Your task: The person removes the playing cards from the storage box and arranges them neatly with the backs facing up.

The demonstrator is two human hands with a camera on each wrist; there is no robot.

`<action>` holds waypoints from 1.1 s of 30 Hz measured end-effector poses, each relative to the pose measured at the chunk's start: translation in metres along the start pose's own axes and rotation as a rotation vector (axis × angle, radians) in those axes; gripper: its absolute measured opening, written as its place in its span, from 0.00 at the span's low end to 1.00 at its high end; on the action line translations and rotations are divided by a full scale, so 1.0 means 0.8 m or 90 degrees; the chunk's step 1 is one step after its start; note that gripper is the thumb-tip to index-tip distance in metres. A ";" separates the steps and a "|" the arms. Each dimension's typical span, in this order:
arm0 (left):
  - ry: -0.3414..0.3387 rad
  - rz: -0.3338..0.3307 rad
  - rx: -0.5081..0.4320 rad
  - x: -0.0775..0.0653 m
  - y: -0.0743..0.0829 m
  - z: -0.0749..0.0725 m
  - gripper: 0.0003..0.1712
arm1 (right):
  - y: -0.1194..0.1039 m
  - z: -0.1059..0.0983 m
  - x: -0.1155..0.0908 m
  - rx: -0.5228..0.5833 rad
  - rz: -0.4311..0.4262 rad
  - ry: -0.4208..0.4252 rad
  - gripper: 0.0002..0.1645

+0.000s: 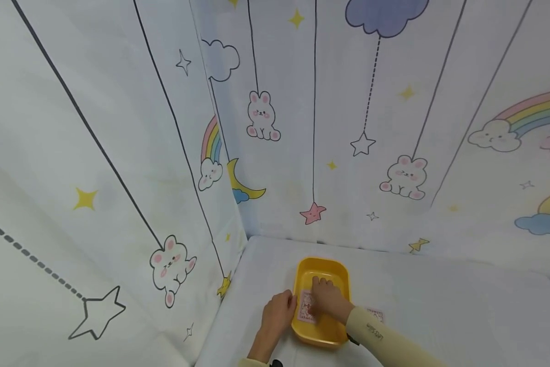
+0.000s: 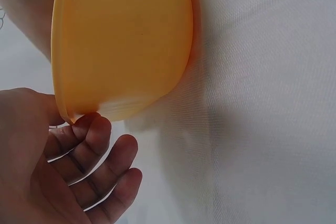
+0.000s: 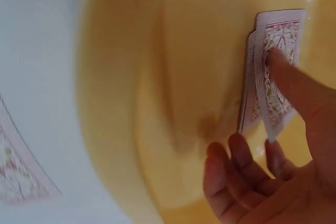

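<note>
A yellow plastic tray (image 1: 318, 340) stands on the white surface. My left hand (image 1: 277, 313) pinches its left rim; in the left wrist view the thumb is behind the rim, and the fingers (image 2: 97, 135) curl at the outer wall. My right hand (image 1: 331, 298) reaches down inside the tray. There, in the right wrist view, its thumb presses the patterned back of a playing card (image 3: 281, 77), with its fingers by the lower edge. Another card (image 3: 251, 103) shows from underneath, slightly offset.
To the right of the tray, partly behind the right forearm, a similar patterned card (image 1: 375, 315) lies on the white surface (image 1: 440, 306). White sheets (image 1: 293, 168) printed with bunnies, stars and clouds rise at the left and back.
</note>
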State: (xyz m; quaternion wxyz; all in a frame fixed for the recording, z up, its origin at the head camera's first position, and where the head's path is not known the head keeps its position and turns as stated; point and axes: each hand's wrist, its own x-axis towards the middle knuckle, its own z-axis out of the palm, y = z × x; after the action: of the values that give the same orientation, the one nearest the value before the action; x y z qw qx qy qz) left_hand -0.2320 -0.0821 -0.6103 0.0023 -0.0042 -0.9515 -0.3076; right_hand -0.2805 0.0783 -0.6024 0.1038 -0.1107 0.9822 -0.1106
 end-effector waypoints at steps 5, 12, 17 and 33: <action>0.002 0.004 -0.003 -0.001 0.002 0.000 0.16 | 0.007 -0.010 -0.002 0.203 0.019 -0.052 0.41; -0.003 0.003 0.005 -0.003 0.004 0.002 0.17 | 0.024 -0.015 -0.009 0.321 -0.017 -0.050 0.24; 0.003 0.003 0.012 -0.005 0.006 0.004 0.16 | 0.034 -0.018 -0.016 0.334 -0.038 -0.043 0.17; 0.013 0.014 0.011 -0.009 0.000 -0.002 0.14 | 0.095 -0.082 -0.058 0.595 -0.077 -0.086 0.14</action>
State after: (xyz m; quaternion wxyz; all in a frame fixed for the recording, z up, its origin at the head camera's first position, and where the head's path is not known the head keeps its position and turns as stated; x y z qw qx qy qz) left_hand -0.2250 -0.0830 -0.6094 0.0153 -0.0112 -0.9539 -0.2994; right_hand -0.2663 0.1741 -0.5496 0.1992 -0.1160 0.8103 -0.5388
